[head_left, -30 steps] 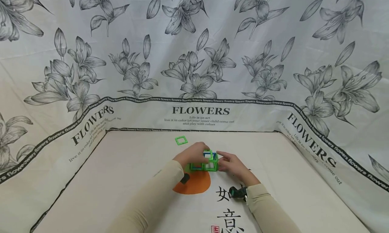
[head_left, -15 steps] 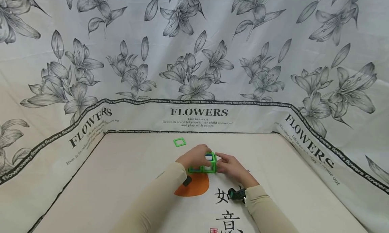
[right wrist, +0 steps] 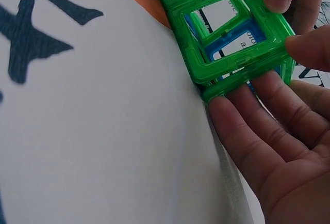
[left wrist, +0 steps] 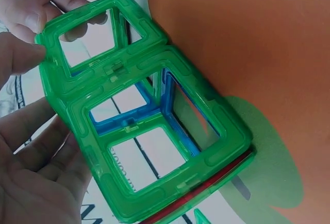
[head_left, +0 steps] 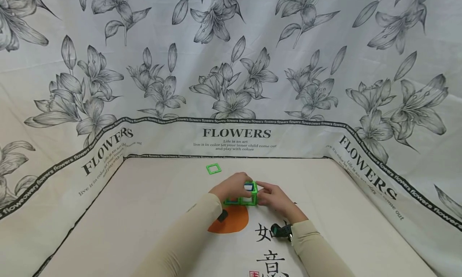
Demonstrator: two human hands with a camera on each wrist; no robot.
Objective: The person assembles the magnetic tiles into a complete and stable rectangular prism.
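Between the hands sits a boxy build of magnetic tiles (head_left: pixel 249 204), two square-framed cubes side by side. Its outer frames are mostly green, with blue and red frames showing inside. My left hand (head_left: pixel 232 186) reaches over its left part from the near side. In the left wrist view, the left thumb (left wrist: pixel 18 53) lies at a corner and the other fingers (left wrist: pixel 56 159) bend round the side. At the right end, my right hand (head_left: pixel 276 196) pinches the build, its thumb (right wrist: pixel 309 48) on one edge and several fingertips against the end tile.
A loose green square tile (head_left: pixel 215 173) lies farther back on the white table cloth. The cloth bears an orange print (head_left: pixel 231 223) and black characters (head_left: pixel 271 263). Flower-patterned curtains (head_left: pixel 236 100) enclose the back and sides. A dark device (head_left: pixel 281 231) sits at the right wrist.
My left hand has shifted slightly right and covers more of the tile build. The right hand stays at the right end. The head view has tipped a little.
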